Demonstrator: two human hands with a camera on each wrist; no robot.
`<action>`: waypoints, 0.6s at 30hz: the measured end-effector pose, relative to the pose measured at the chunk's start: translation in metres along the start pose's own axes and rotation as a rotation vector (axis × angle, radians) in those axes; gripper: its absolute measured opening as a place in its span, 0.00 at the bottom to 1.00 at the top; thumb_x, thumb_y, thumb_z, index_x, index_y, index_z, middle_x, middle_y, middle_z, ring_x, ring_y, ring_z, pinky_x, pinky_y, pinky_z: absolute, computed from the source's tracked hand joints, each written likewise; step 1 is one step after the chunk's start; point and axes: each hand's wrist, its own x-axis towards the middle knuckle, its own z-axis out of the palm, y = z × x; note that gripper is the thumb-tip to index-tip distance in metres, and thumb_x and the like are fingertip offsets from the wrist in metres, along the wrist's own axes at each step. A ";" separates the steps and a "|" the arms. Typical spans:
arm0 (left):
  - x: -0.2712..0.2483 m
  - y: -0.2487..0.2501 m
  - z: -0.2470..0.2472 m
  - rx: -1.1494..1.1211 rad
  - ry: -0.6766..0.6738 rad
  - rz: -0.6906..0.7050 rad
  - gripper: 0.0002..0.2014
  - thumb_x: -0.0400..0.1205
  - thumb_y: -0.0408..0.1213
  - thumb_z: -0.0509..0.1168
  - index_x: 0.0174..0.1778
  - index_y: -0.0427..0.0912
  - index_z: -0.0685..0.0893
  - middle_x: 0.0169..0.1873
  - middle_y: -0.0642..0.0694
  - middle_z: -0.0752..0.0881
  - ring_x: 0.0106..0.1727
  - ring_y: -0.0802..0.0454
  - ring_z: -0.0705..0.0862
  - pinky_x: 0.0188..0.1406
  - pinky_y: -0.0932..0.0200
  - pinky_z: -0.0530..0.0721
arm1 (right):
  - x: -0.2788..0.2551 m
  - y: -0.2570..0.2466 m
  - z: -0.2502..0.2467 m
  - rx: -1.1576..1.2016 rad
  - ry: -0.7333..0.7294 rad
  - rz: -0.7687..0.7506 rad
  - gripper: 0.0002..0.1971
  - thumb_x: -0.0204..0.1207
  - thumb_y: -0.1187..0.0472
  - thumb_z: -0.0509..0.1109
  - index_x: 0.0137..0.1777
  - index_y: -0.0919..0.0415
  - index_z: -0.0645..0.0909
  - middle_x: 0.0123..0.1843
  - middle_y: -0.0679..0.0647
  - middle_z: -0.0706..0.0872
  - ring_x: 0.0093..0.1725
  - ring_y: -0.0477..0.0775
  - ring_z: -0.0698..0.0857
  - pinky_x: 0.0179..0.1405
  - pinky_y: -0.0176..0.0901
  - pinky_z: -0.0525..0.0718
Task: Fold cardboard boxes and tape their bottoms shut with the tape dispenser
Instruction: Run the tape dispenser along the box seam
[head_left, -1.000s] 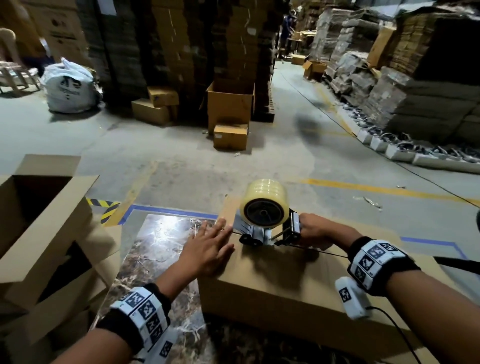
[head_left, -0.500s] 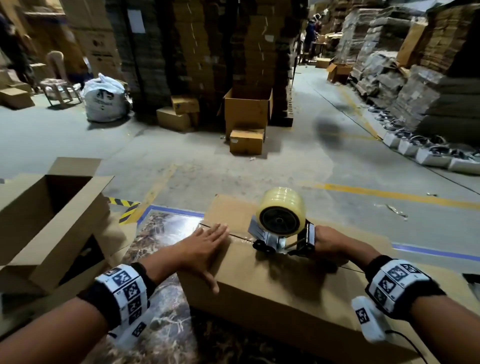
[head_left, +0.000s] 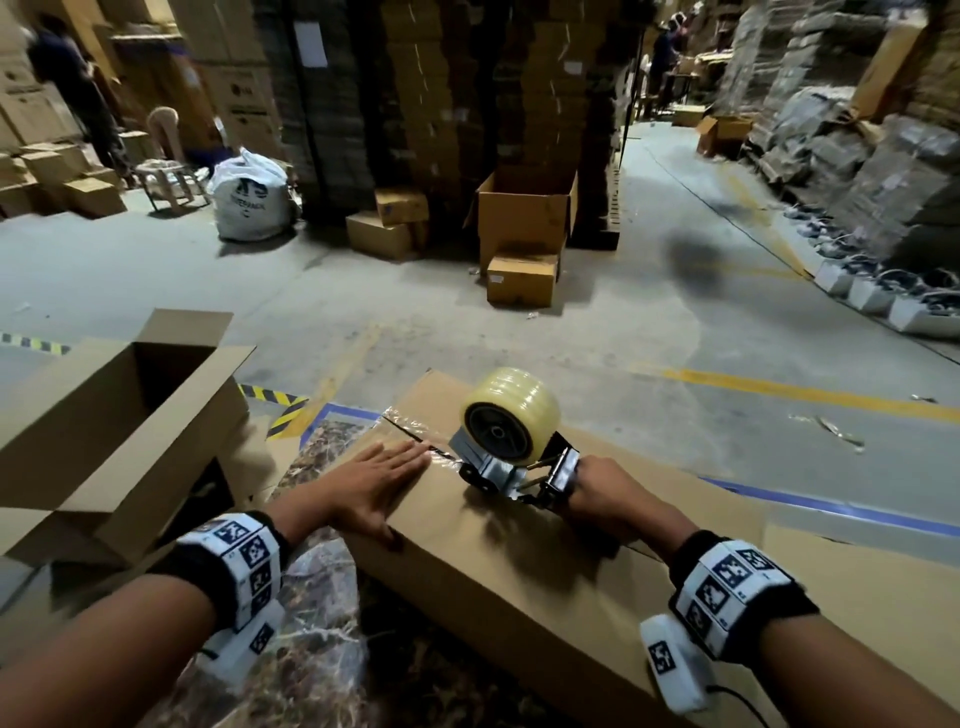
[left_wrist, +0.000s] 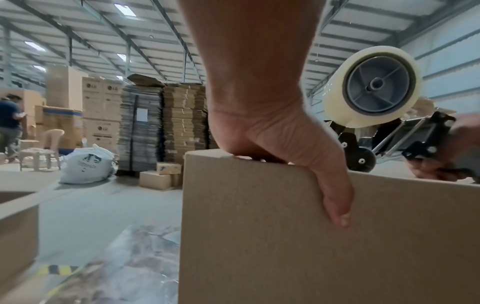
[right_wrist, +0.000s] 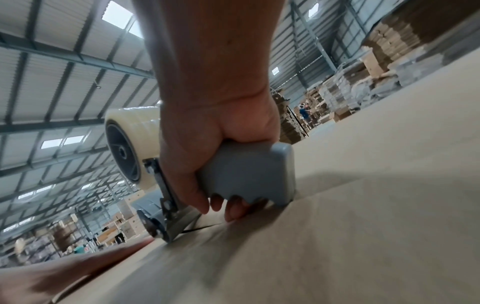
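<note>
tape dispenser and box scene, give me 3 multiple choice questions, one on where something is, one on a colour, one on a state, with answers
1. Where does the left hand rest?
A. On the box being taped
B. On the white sack
C. On the floor

2. What colour is the tape dispenser handle?
A. Red
B. Grey
C. Yellow

3. How far is the box seam taped?
A. Fully taped
B. No tape laid
C. Partly taped

Answers:
1. A, the palm lies flat on the top, thumb down the side.
2. B, the right hand grips a grey handle.
3. C, the clear tape ends at the dispenser; the seam beyond is bare.
</note>
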 end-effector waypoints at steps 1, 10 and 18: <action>-0.001 -0.010 -0.004 0.005 -0.016 -0.018 0.61 0.69 0.68 0.73 0.83 0.55 0.34 0.84 0.56 0.33 0.84 0.58 0.32 0.82 0.47 0.32 | 0.009 -0.006 0.003 0.025 0.008 0.013 0.06 0.77 0.54 0.70 0.46 0.57 0.82 0.41 0.55 0.80 0.39 0.55 0.75 0.33 0.40 0.68; -0.001 -0.077 -0.025 0.121 -0.121 -0.108 0.64 0.67 0.69 0.73 0.83 0.53 0.32 0.85 0.52 0.34 0.85 0.53 0.34 0.85 0.42 0.42 | 0.059 -0.058 0.009 0.184 0.071 0.053 0.13 0.77 0.52 0.72 0.36 0.46 0.71 0.31 0.40 0.73 0.30 0.40 0.73 0.26 0.33 0.65; 0.006 -0.027 0.002 -0.026 0.043 0.027 0.65 0.60 0.88 0.35 0.82 0.43 0.29 0.80 0.44 0.26 0.82 0.51 0.26 0.83 0.46 0.31 | 0.057 -0.061 0.011 0.135 0.100 0.041 0.10 0.76 0.47 0.70 0.47 0.44 0.69 0.39 0.47 0.75 0.37 0.53 0.75 0.32 0.40 0.68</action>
